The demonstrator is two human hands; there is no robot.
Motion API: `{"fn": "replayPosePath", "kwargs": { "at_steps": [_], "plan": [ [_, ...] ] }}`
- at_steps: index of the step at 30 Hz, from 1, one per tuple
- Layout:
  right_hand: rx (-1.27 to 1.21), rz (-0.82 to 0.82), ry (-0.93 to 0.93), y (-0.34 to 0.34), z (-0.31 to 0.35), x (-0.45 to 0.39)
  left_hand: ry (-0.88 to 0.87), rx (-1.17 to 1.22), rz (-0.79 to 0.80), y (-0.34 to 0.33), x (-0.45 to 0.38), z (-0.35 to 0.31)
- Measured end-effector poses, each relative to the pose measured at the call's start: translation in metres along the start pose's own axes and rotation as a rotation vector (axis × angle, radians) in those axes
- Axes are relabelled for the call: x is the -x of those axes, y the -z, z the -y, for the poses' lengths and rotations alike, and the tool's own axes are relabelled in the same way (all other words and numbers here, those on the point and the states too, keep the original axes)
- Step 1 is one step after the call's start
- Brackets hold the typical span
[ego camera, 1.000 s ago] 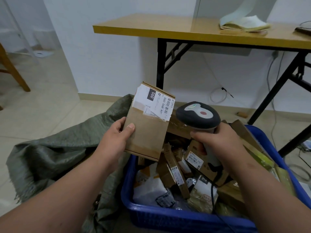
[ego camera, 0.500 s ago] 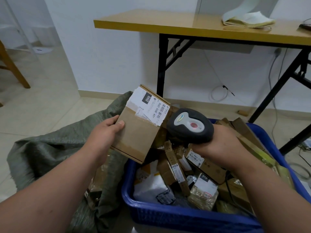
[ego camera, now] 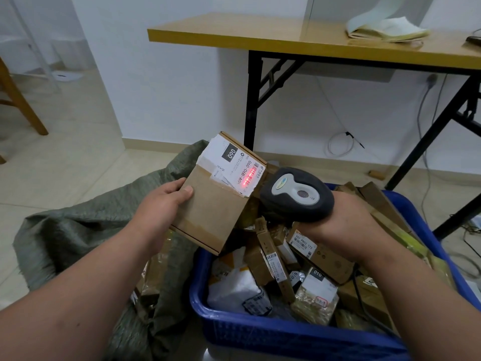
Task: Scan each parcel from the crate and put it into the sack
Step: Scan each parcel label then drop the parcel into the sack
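Lower right of frame: blue crate packed with parcels. Lower left: green sack, parcels showing in its mouth. Centre: my left hand, fingers clamped on a cardboard parcel tilted over the crate's left edge. My right hand grips the scanner; red beam on the parcel's label. Top: wooden surface.
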State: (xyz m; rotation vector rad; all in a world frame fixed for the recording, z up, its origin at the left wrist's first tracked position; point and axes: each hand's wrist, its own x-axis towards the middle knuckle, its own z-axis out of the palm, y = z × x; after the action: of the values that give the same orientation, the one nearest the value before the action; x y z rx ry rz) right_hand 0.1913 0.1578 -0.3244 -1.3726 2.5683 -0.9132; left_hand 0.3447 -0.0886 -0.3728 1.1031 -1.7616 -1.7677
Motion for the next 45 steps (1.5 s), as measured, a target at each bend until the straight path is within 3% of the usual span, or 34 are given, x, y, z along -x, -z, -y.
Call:
{"fn": "replayPosePath", "kwargs": {
  "at_steps": [14, 20, 23, 26, 32, 36, 41, 43, 45],
  "plan": [
    [-0.072, 0.019, -0.060, -0.005, 0.004, -0.004, 0.027, 0.010, -0.007, 0.014, 0.000, 0.001],
    [-0.111, 0.040, -0.066, -0.020, 0.015, -0.012, 0.063, 0.074, -0.219, 0.051, -0.004, 0.000],
    [-0.115, 0.087, -0.071, -0.028, 0.024, -0.018, 0.069, -0.098, -0.377, 0.082, -0.008, 0.006],
    [-0.132, 0.118, -0.072, -0.039, 0.032, -0.023, 0.070, -0.522, -0.438, 0.112, -0.007, 0.015],
    [-0.115, 0.184, -0.099, -0.066, 0.047, -0.038, 0.284, -0.804, -0.187, 0.141, -0.004, 0.033],
    [-0.086, 0.205, -0.079, -0.082, 0.054, -0.045, 0.367, -0.763, -0.094, 0.135, -0.014, 0.041],
    [-0.067, 0.250, -0.117, -0.092, 0.055, -0.052, 0.208, -0.574, -0.120, 0.112, -0.037, 0.054],
    [-0.056, 0.253, -0.123, -0.093, 0.053, -0.054, 0.228, -0.464, -0.063, 0.102, -0.046, 0.061],
    [-0.046, 0.249, -0.118, -0.093, 0.049, -0.055, 0.278, -0.526, 0.041, 0.098, -0.052, 0.067]
  ]
}}
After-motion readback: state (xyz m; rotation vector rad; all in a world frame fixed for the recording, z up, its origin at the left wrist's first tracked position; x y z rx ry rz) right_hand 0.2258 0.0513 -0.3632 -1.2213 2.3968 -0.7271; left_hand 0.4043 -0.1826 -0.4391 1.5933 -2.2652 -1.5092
